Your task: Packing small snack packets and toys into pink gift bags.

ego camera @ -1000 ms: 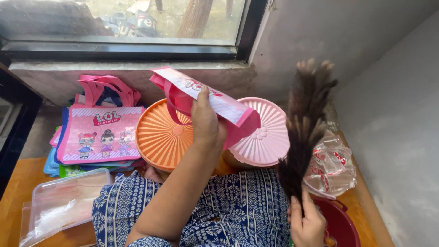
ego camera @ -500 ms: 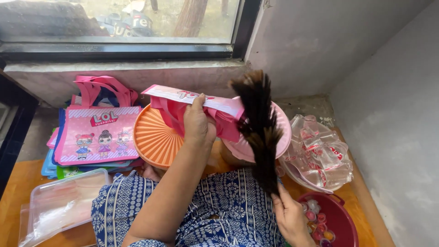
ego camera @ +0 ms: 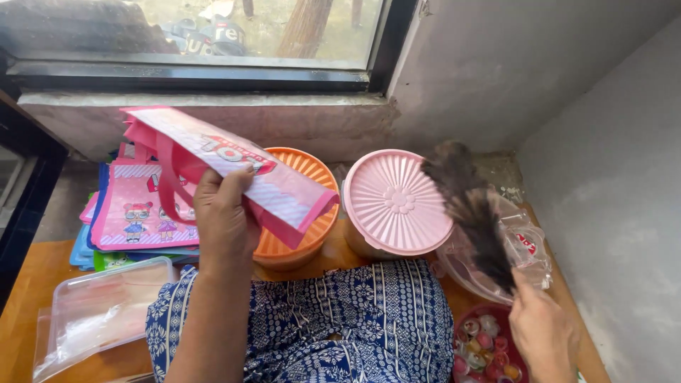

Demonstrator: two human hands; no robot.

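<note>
My left hand (ego camera: 225, 213) grips a pink cartoon-print bag (ego camera: 234, 170) and holds it up, tilted, over the orange ribbed lid (ego camera: 312, 174) of a round container. A dark feather duster (ego camera: 472, 206) is in my right hand (ego camera: 543, 330) at the lower right, its feathers blurred over the right edge of the pink ribbed lid (ego camera: 397, 202). A blue patterned cloth (ego camera: 347, 323) lies in front of both containers.
A stack of flat pink and blue bags (ego camera: 135, 213) lies at left on the wooden table (ego camera: 28, 284). A clear plastic box (ego camera: 99, 308) sits front left. A clear bag (ego camera: 528, 248) and a red bowl of small items (ego camera: 486, 340) are at right. Window and grey walls behind.
My left hand has moved left and lifted the pink bag off the pink lid. The duster has swung right and down, from over the bag to the pink lid's right edge.
</note>
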